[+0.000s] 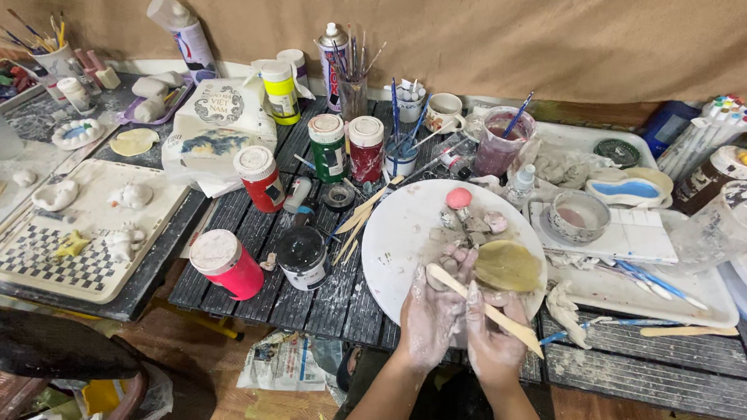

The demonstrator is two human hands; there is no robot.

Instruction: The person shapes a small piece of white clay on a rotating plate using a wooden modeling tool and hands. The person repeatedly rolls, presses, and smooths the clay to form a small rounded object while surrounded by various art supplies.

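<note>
Holding a wooden stick across our palms, we keep both clay-smeared hands together at the near rim of the white plate. Our right hand is curled round the stick's lower half, its tip poking out past the wrist side; our left hand lies against the upper end, fingers half bent, though we cannot tell whether they truly pinch it. Just above the right fingers, touching them, sits a yellowish clay disc on the plate. Beyond the disc, farther up the plate, lie small clay bits and a pink ball.

Left of the left hand stands a black jar, and left of that a pink jar on its side. Right of the right hand lies a white tray with brushes. Farther out from the grip are a red jar, a green jar and a cup of brushes. Well to the left, a checkered tray carries small white figures.
</note>
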